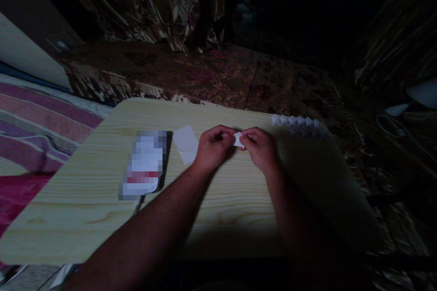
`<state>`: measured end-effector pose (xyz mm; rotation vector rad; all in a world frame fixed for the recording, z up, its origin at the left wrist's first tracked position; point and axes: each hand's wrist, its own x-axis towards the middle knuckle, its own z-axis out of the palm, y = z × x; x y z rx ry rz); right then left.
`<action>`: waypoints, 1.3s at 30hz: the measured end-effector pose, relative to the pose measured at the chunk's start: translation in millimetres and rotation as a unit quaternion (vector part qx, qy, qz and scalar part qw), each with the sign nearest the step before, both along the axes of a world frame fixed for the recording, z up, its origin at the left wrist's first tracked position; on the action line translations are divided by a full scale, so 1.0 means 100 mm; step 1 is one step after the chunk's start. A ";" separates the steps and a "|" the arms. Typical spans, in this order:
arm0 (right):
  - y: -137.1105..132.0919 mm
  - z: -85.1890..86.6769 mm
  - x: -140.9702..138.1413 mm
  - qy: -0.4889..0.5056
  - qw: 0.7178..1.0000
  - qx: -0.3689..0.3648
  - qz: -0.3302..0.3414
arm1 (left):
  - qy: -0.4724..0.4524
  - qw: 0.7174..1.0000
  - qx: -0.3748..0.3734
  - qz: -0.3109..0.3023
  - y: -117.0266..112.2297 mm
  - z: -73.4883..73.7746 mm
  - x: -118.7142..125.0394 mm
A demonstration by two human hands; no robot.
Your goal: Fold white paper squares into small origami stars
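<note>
Pinching a small folded piece of white paper [237, 141] between them, the bare left hand [214, 149] and the bare right hand [261, 149] met just right of the middle of the frame. Both had their thumbs and fingers closed on it, the left hand at its left side and the right hand at its right, and the fingertips covered part of it, so its full shape could not be told. It was held above a pale, wood-grained tabletop with rounded corners [235, 204], which filled much of the lower frame.

Just left of the left hand lay a flat, pale rectangular sheet of paper [185, 142]. Farther left, at left of centre, lay a rectangular object with a dark edge and a red band [145, 159] (coarse squares masked its face, so its details were lost). Near the table's far edge, at right of centre, small pointed white paper pieces [295, 120] sat side by side in a row; the part just below them was too dim to read.

A pink, purple and pale striped cloth [44, 109] spread at the left edge of the frame, and a shiny, brownish-gold draped curtain [153, 4] hung across the upper left.
</note>
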<state>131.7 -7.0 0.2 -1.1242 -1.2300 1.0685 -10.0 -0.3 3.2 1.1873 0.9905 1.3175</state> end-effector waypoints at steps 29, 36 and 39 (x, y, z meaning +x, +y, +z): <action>-0.05 0.07 0.03 -0.036 0.998 0.047 0.024 | -0.105 0.992 -0.031 -0.062 -0.02 0.06 0.02; -0.07 0.10 0.01 -0.009 0.999 0.020 0.040 | -0.103 0.993 -0.020 -0.049 -0.03 0.07 0.03; -0.05 0.11 0.01 0.001 0.999 0.002 0.037 | -0.089 0.996 0.001 -0.025 -0.01 0.06 0.02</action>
